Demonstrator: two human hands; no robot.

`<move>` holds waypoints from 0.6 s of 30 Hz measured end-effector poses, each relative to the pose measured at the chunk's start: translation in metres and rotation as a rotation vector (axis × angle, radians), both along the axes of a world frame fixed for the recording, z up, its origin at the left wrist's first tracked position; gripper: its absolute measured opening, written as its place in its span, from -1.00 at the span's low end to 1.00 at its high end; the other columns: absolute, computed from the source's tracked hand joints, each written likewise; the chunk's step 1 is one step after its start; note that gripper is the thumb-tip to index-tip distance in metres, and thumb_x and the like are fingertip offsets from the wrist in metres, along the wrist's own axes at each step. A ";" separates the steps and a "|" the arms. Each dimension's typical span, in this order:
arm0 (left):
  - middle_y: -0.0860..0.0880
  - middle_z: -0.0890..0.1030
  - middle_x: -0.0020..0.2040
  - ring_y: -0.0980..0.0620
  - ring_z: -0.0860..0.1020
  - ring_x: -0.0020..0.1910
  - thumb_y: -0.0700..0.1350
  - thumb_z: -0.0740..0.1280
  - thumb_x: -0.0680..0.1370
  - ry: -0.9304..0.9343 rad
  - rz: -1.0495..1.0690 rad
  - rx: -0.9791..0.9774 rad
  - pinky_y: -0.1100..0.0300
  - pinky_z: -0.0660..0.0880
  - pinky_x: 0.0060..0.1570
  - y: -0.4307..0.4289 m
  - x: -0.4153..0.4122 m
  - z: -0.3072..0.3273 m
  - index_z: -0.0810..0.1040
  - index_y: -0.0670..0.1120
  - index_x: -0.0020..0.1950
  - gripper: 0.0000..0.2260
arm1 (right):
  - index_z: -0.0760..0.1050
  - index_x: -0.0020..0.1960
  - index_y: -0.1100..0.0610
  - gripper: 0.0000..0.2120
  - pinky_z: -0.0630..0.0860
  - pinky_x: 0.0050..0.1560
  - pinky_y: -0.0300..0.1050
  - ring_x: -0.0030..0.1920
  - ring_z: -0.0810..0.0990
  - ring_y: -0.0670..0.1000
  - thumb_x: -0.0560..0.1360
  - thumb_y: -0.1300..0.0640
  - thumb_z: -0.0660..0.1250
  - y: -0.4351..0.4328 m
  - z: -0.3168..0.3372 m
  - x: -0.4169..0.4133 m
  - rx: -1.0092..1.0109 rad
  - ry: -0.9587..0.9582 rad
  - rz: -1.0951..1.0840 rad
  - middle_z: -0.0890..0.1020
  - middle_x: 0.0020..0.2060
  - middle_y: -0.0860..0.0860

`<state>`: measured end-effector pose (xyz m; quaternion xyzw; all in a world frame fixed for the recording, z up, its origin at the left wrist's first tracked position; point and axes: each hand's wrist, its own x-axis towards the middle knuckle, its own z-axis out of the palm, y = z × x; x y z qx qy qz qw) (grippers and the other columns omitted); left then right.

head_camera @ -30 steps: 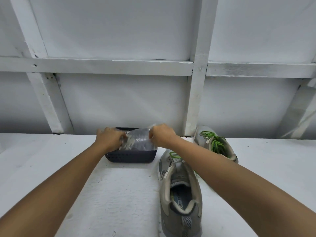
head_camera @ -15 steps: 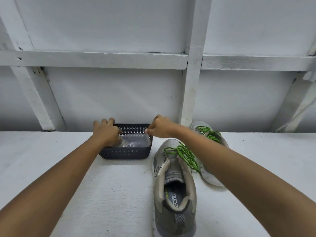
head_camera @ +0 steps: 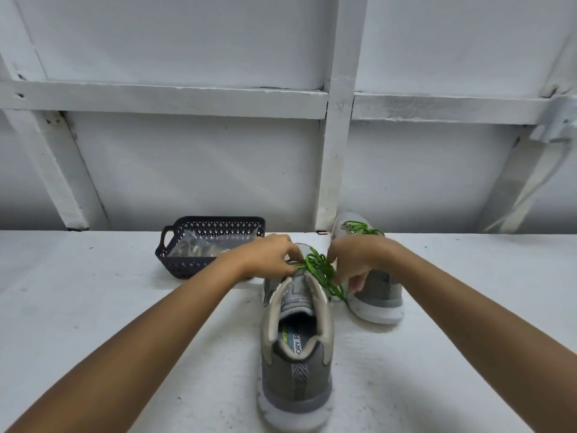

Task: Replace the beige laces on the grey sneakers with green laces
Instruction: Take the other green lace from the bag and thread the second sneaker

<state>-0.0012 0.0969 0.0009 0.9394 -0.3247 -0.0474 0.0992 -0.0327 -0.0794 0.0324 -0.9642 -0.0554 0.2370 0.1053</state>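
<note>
Green lace (head_camera: 321,271), bunched in loose loops over the forefoot of the near grey sneaker (head_camera: 296,364), which stands heel toward me on the bench (head_camera: 109,292). My left hand (head_camera: 268,256) pinches the lace by the eyelets. My right hand (head_camera: 359,260) curls its fingers (head_camera: 354,281) round a trailing strand. Second sneaker (head_camera: 379,296), green-laced, lies just beyond. Risk, as I judge it: pulling while the loops are tangled could knot the lace or drag the shoe toward the basket (head_camera: 215,220).

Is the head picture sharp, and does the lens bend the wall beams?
Head view: mostly sharp; left hand and right hand on the green lace slightly soft; wall beams splay outward toward the edges, wide-angle distortion; soft light, faint shadows.
</note>
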 end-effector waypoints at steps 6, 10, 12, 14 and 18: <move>-0.02 0.61 -0.04 0.11 0.49 -0.09 -0.13 0.31 0.54 0.017 0.085 -0.130 0.27 0.33 -0.14 -0.002 -0.002 -0.010 0.61 -0.10 0.00 -0.88 | 0.48 -0.10 0.35 -0.93 0.64 -0.29 -0.06 -0.36 0.67 0.09 0.46 0.39 0.23 0.005 -0.033 -0.007 0.044 -0.166 -0.035 0.67 -0.28 0.22; 0.06 0.59 -0.21 0.11 0.56 -0.19 -0.20 0.25 0.57 0.102 0.229 -0.563 0.26 0.42 -0.14 0.005 -0.005 -0.009 0.48 -0.05 -0.14 -0.89 | 0.45 -0.26 0.25 -0.83 0.48 -0.53 -0.26 -0.55 0.57 -0.06 0.48 0.35 0.18 0.003 -0.026 -0.008 0.169 -0.292 -0.072 0.60 -0.46 0.11; 0.05 0.59 -0.32 0.18 0.56 -0.32 -0.25 0.22 0.59 0.161 0.328 -0.858 0.29 0.43 -0.27 0.010 -0.005 -0.004 0.45 -0.05 -0.17 -0.83 | 0.46 -0.23 0.19 -0.84 0.48 -0.51 -0.26 -0.54 0.54 -0.06 0.52 0.26 0.20 -0.001 -0.012 -0.007 0.319 -0.339 -0.141 0.60 -0.41 0.09; 0.05 0.56 -0.46 0.20 0.55 -0.44 -0.27 0.17 0.61 0.237 0.429 -1.156 0.31 0.45 -0.36 0.016 -0.006 0.002 0.42 -0.08 -0.18 -0.81 | 0.47 -0.22 0.12 -0.85 0.46 -0.43 -0.23 -0.41 0.52 -0.03 0.52 0.17 0.24 -0.008 0.003 -0.005 0.459 -0.372 -0.197 0.58 -0.35 0.05; 0.00 0.38 -0.50 0.10 0.42 -0.57 -0.27 0.11 0.62 0.432 0.496 -1.654 0.26 0.46 -0.50 0.026 -0.015 0.018 0.39 -0.14 -0.17 -0.81 | 0.48 -0.13 0.16 -0.87 0.49 -0.36 -0.23 -0.27 0.52 -0.03 0.57 0.17 0.24 -0.017 0.022 -0.006 0.891 -0.241 -0.292 0.55 -0.27 0.05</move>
